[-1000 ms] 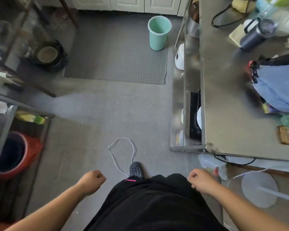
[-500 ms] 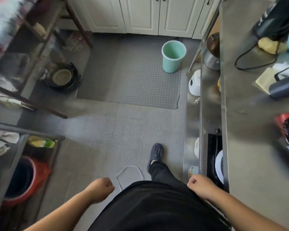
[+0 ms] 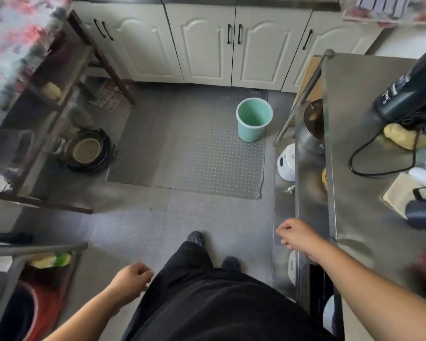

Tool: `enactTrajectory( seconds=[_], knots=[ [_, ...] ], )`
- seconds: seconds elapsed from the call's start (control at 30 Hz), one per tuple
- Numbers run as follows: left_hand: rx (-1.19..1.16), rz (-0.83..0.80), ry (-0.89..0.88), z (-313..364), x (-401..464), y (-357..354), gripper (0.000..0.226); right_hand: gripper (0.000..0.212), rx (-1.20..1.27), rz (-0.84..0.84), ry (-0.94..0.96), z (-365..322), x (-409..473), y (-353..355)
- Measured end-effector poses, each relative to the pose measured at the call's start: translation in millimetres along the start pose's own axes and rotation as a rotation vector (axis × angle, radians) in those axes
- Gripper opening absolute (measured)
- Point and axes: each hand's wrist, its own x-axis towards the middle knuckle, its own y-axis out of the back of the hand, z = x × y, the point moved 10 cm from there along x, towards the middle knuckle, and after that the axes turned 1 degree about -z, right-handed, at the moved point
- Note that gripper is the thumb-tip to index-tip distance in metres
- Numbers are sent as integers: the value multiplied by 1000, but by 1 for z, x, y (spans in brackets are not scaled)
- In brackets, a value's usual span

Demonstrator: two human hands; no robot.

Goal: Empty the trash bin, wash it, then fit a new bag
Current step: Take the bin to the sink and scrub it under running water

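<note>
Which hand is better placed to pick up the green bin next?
Right, probably. The right hand is farther forward, on the green bin's side; the left hand hangs back by the hip. Both hold nothing.

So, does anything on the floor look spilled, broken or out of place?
Nothing stands out. The green trash bin stands upright on the grey mat, with no bag visible inside and no spill around it. Both hands, left and right, hold nothing.

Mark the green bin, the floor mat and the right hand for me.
bin (image 3: 252,130): head view, outer front wall below the rim.
mat (image 3: 190,158): head view, bare studded middle.
right hand (image 3: 297,236): head view, back of the hand.
</note>
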Motion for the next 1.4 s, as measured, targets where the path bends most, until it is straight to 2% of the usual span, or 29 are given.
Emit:
enactTrajectory(
  seconds=[0.13, 0.2, 0.3, 0.4, 0.47, 0.53, 0.67, 0.73, 0.87, 1.0, 1.13, 1.27, 1.4],
  knots=[
    [136, -105, 19, 12, 37, 17, 20, 15, 5, -21, -64, -15, 22, 2],
    [187, -190, 6, 32, 61, 34, 22, 23, -16, -63, -104, -18, 29, -4],
    [258, -248, -9, 68, 103, 77, 19, 24, -8, -80, -224, -9, 26, -8],
    [221, -173, 9, 114, 148, 137, 17, 40, 4, -49, -337, -6, 23, -3],
    [223, -125, -47, 159, 184, 179, 19, 46, 44, -40, -368, -18, 30, 4],
    [211, -64, -98, 211, 214, 220, 19, 41, 90, -46, -402, -28, 40, 9],
    [90, 62, -128, 302, 250, 271, 16, 18, 242, -29, -394, -66, 74, 29],
    [35, 45, -141, 339, 263, 266, 16, 14, 315, -25, -363, -89, 103, 43],
    [140, -76, -149, 385, 286, 222, 19, 19, 309, -51, -284, -131, 170, 83],
    [274, -185, -61, 414, 297, 177, 18, 22, 196, -75, -236, -156, 238, 132],
    [392, -261, -87, 480, 324, 149, 27, 21, 38, -122, -181, -175, 311, 172],
    [229, -221, -64, 543, 381, 138, 20, 17, 69, -117, -234, -178, 389, 193],
    [114, -228, -78, 599, 462, 120, 13, 15, 130, -119, -297, -172, 458, 184]
  ],
)
